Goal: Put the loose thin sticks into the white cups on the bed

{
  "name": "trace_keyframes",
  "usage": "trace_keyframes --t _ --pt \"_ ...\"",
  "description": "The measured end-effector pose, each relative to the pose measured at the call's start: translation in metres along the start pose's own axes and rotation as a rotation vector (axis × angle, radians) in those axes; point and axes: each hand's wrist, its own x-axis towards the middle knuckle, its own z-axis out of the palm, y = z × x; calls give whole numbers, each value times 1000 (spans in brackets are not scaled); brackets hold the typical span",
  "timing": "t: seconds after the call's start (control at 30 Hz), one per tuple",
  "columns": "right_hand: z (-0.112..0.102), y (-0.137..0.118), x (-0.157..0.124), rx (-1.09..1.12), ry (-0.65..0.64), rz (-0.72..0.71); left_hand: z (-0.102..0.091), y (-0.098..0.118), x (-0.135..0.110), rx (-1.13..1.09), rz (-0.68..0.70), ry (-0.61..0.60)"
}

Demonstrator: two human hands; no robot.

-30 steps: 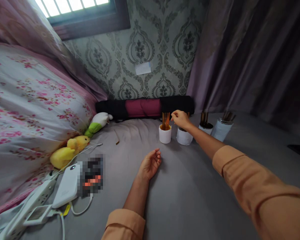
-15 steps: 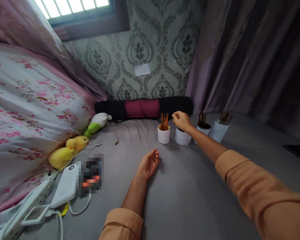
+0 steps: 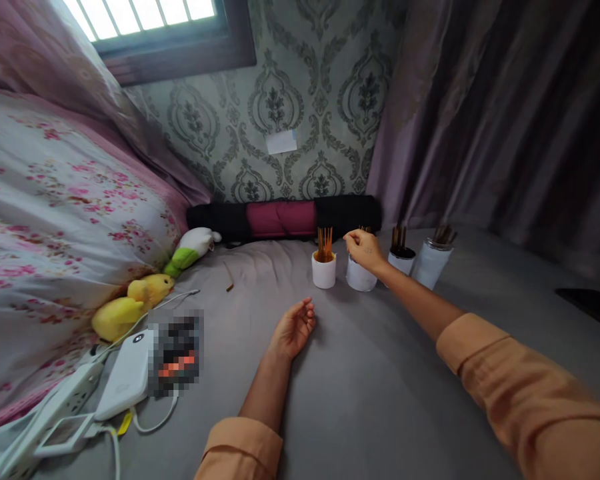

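My right hand (image 3: 365, 250) is over the second white container (image 3: 361, 280), thumb and fingers pinched together. Whatever the pinch holds, if anything, is too small to make out. The hand covers most of that container's mouth, and a few stick tips show behind it. Just to the left stands a white cup (image 3: 324, 275) with thin orange-brown sticks (image 3: 325, 244) upright in it. My left hand (image 3: 296, 327) rests palm up on the grey sheet (image 3: 340, 373), in front of that cup, fingers loosely curled and holding nothing.
Two more white containers, a shorter one (image 3: 404, 259) and a taller tilted-looking one (image 3: 431, 265), hold dark sticks at right. A thin stick (image 3: 229, 287) lies on the sheet. Left are plush toys (image 3: 117, 319), a power bank (image 3: 125, 377), cables and a power strip (image 3: 55, 413).
My right hand has lowered slightly over the second container, and stick tips now show behind it. The left hand keeps its pose. The whole view has shifted a little.
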Motion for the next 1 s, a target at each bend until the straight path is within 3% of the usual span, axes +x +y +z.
trace_keyframes --t 0.4,1.0 --pt "3 -16 -34 113 -65 51 1 0 -1 9 3 2" --pt "39 -17 -98 300 -250 254 0 0 0 1 3 7"
